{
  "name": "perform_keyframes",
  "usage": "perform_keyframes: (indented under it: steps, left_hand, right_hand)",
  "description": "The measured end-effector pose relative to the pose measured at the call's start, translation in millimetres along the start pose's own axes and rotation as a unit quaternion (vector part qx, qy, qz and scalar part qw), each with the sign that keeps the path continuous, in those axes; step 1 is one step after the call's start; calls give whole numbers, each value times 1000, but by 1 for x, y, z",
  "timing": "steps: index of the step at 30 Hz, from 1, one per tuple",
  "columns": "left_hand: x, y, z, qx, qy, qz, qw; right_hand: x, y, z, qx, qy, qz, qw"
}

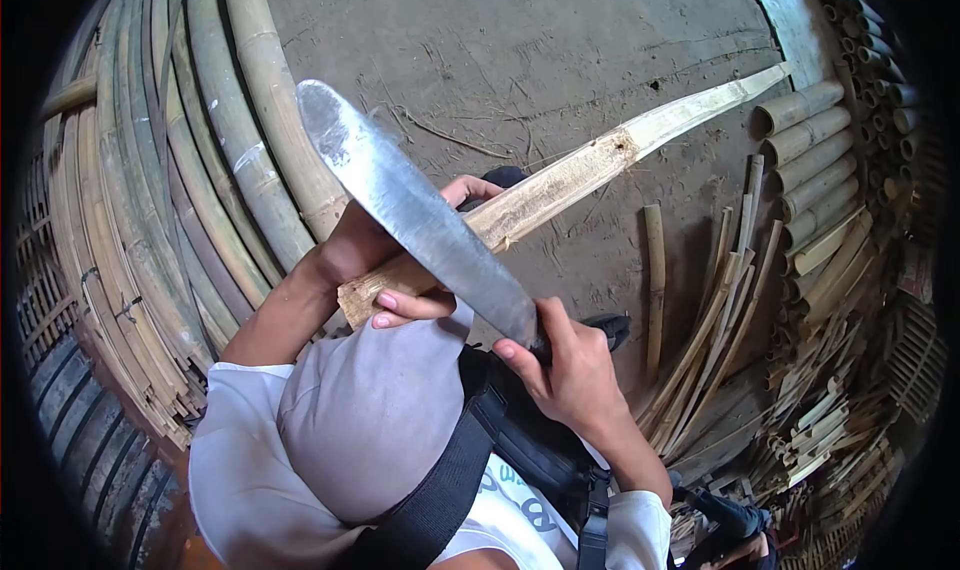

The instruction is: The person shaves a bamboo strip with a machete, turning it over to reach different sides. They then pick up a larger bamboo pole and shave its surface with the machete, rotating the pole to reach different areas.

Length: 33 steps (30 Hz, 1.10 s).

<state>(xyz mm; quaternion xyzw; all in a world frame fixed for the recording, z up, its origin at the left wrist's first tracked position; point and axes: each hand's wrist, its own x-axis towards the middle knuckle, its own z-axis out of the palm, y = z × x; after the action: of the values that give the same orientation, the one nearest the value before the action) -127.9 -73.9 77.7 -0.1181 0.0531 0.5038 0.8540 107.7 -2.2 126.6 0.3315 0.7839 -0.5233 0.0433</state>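
Observation:
My right hand (580,375) is closed round the dark handle of a machete (425,215). Its broad, rounded steel blade slants up to the left, crossing over a split piece of bamboo (570,183). That bamboo shows its pale, hollow inner face, with a node partway along, and points away to the upper right. Near its close end my left hand (362,245) grips it, fingers curled on both sides and partly hidden behind the blade. The bamboo's near end lies just above a grey cloth (370,400) over my body.
Long bamboo poles (235,120) lie along the left, beside split strips (110,230). Cut strips (715,320) lean at the right, below stacked bamboo tubes (815,155). A person's legs (725,515) show at the lower right. The floor (560,40) is bare earth with scraps.

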Motion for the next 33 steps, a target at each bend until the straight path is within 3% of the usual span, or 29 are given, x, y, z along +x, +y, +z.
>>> perform_keyframes:
  steps: [4, 6, 7, 8, 9, 10, 11, 13, 15, 21, 24, 27, 29, 31, 33]
  left_hand:
    - [-2, -5, -1, -10, -4, 5, 1000]
    - [-1, -6, 1, -44, -10, -5, 999]
    - [-2, -6, 6, -72, -4, -20, 997]
    - [-1, -5, 17, -66, 53, -17, 996]
    - [-2, -4, 15, -66, 53, -13, 996]
    - [-4, -3, 10, -68, 60, -25, 996]
    - [-6, -3, 7, -71, 68, -40, 994]
    - [-5, -6, 15, -60, 58, 0, 997]
    - [-3, -5, 12, -120, 107, -27, 987]
    - [-2, -2, 10, -63, 92, -47, 993]
    - [1, -4, 15, -77, 77, -16, 994]
    - [3, -3, 13, -84, 65, -19, 994]
    - [4, -3, 17, -60, 58, -18, 996]
    - [4, -4, 20, -85, 92, -1, 992]
    - [4, -2, 18, -64, 93, -15, 994]
  right_hand:
    - [-1, 3, 4, -1, 11, -12, 1000]
    - [1, 12, -1, -38, 47, -7, 998]
    - [7, 14, -7, -12, 85, 69, 994]
    - [9, 22, -10, -40, 111, 56, 991]
    - [10, 29, -13, -69, 133, 42, 988]
    - [7, 20, -12, -34, 97, 56, 993]
    - [4, 19, -4, -34, 85, 13, 996]
    - [3, 20, -1, -73, 58, -29, 995]
    - [10, 31, -8, -130, 73, -35, 988]
    - [4, 19, -11, -122, 70, 5, 990]
    - [11, 39, -12, -105, 138, 11, 985]
    - [27, 54, -35, -42, 201, 122, 971]
    - [17, 50, -27, -35, 151, 76, 985]
    - [9, 51, -10, -96, 120, -34, 988]
    - [13, 61, -20, -117, 119, -13, 986]
